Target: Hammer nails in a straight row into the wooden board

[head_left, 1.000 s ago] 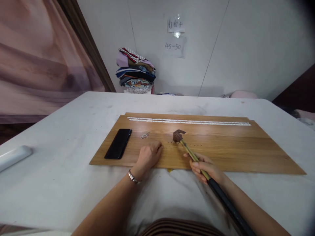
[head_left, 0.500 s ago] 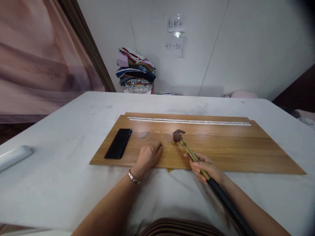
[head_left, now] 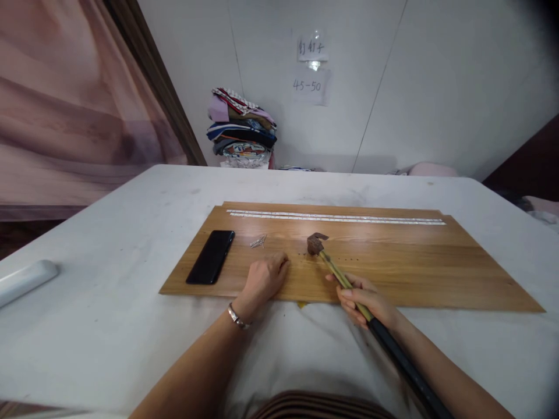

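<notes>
At the far left, a pink curtain (head_left: 65, 87) hung beyond a white table (head_left: 105, 349), and a smooth white object (head_left: 28, 280) lay on the tabletop, cut off by the view. Further right, a black phone (head_left: 211, 257) lay on the left end of a wooden board (head_left: 449, 267), with two pale strips (head_left: 336, 217) running along the board's far side. Behind the table rose a stack of folded cloth (head_left: 242, 132). A few nails (head_left: 257, 241) lay loose on the board, just beyond the left hand (head_left: 265, 278), which rested there with its fingers curled in; whether it held anything could not be told. A bracelet (head_left: 237, 317) circled that wrist. Right of it, the rusty head of a hammer (head_left: 379, 330) sat over a row of dark dots (head_left: 351, 259), touching the wood or not, it was unclear. The right hand (head_left: 370, 299) grasped the handle, its black end slanting back toward the person.
</notes>
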The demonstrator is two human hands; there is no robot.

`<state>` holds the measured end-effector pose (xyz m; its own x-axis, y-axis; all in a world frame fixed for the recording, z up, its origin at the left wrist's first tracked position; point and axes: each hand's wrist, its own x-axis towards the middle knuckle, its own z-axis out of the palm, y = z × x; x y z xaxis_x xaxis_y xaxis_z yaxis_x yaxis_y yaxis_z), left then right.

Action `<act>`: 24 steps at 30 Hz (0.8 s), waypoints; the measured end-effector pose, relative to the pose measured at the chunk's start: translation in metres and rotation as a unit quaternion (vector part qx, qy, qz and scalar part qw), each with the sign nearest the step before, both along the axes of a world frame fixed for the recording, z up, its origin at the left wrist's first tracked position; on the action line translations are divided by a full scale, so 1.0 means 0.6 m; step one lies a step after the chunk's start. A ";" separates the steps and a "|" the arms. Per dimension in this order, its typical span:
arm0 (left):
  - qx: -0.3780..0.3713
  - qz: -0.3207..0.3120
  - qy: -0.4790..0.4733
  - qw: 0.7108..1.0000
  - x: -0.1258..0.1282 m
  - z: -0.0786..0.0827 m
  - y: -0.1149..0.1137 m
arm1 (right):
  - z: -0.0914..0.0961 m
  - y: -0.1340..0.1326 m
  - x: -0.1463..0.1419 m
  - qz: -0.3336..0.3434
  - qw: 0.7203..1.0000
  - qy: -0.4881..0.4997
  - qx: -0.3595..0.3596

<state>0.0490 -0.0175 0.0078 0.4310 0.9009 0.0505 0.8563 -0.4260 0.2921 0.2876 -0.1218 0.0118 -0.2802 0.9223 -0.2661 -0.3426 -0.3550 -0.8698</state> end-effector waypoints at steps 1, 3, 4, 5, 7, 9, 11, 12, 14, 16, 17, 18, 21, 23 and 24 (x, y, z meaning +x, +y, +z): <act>0.003 -0.001 -0.001 1.000 0.000 -0.001 0.000 | 0.001 0.000 0.000 -0.004 1.000 -0.001 0.001; 0.008 -0.004 -0.004 1.000 -0.001 -0.002 0.000 | 0.002 -0.001 -0.001 -0.014 1.000 0.000 0.004; 0.010 -0.004 -0.005 1.000 -0.001 -0.002 0.000 | 0.002 -0.001 -0.002 -0.014 1.000 0.000 0.006; 0.010 -0.005 -0.007 1.000 -0.001 -0.003 0.000 | 0.002 -0.001 -0.002 -0.013 1.000 0.000 0.006; 0.009 -0.005 -0.008 1.000 -0.001 -0.004 0.000 | 0.002 -0.001 -0.003 -0.006 1.000 -0.001 0.005; 0.009 -0.005 -0.009 1.000 -0.001 -0.004 0.000 | 0.001 0.000 -0.004 -0.001 1.000 -0.002 0.000; 0.012 -0.006 -0.011 1.000 -0.001 -0.005 0.000 | -0.001 0.000 -0.004 -0.002 1.000 -0.003 -0.003; 0.013 -0.006 -0.012 1.000 -0.001 -0.005 0.001 | -0.002 0.000 -0.003 -0.002 1.000 -0.004 -0.004; 0.013 -0.007 -0.012 1.000 -0.002 -0.006 0.001 | -0.004 0.000 -0.001 -0.003 1.000 -0.005 -0.001; 0.008 -0.005 -0.007 1.000 -0.002 -0.005 0.000 | -0.007 0.000 0.001 -0.009 1.000 -0.005 0.002; 0.005 -0.004 -0.004 1.000 -0.002 -0.004 0.000 | -0.008 0.000 0.002 -0.012 1.000 -0.005 0.003; 0.004 -0.003 -0.002 1.000 -0.001 -0.004 0.000 | -0.008 0.000 0.003 -0.015 1.000 -0.003 0.005; 0.005 -0.004 -0.005 1.000 -0.001 -0.002 0.000 | -0.006 -0.001 0.003 -0.012 1.000 0.001 0.009; 0.007 -0.006 -0.005 1.000 -0.002 -0.002 0.000 | -0.002 -0.001 0.001 -0.006 1.000 -0.001 0.011; 0.006 -0.006 -0.004 1.000 -0.002 -0.002 0.000 | -0.001 0.000 0.000 -0.003 1.000 -0.003 0.010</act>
<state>0.0480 -0.0177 0.0066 0.4408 0.8953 0.0644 0.8489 -0.4391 0.2943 0.2875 -0.1220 0.0112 -0.2736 0.9290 -0.2492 -0.3386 -0.3355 -0.8791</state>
